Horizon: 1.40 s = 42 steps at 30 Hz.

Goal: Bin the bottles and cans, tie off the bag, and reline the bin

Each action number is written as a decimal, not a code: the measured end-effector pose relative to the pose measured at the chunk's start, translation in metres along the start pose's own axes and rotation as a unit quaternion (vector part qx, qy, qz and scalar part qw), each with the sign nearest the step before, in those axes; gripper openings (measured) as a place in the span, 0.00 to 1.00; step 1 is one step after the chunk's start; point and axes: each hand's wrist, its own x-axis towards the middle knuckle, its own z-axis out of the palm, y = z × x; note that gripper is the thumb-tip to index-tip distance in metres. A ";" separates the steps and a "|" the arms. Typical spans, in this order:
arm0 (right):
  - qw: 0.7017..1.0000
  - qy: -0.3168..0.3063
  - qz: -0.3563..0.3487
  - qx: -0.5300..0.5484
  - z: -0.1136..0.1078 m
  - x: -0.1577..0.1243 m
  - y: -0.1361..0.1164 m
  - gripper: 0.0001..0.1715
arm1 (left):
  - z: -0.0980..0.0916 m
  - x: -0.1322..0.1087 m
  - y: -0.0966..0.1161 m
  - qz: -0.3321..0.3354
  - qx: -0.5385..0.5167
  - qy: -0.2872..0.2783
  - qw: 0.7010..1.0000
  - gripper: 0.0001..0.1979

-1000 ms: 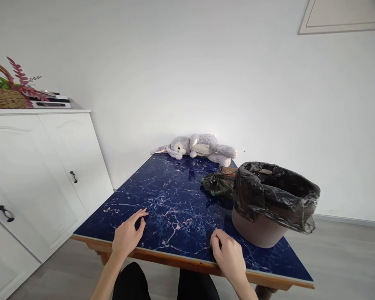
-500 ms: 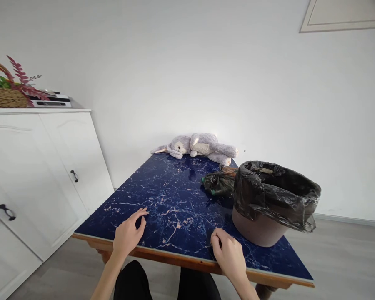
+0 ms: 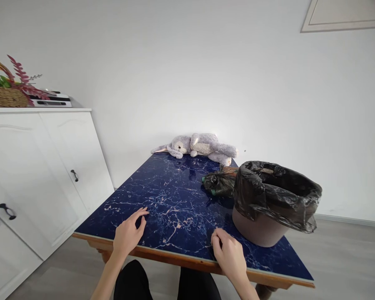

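My left hand rests at the front left of the blue marble-patterned table. Its fingers are stretched out, thumb apart, and nothing is in it. Near the front edge, to the right, lies my right hand with its fingers curled in; I see no object in them. Just beyond it stands a brownish bin, lined with a black plastic bag folded over its rim. Behind the bin, partly hidden by it, lies a tied black bag with green bits showing.
A grey plush rabbit lies on its side at the table's far end, against the wall. White cabinets stand to the left, with a flower basket and a white device on top.
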 end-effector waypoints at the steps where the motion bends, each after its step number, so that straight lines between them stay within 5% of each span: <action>1: 1.000 0.001 -0.001 0.000 0.000 0.000 0.000 0.18 | 0.000 0.000 -0.001 -0.001 0.000 -0.002 1.000 0.20; 42: 1.000 0.009 -0.013 0.002 -0.001 -0.002 0.001 0.19 | 0.002 -0.001 -0.004 0.000 -0.007 -0.015 1.000 0.22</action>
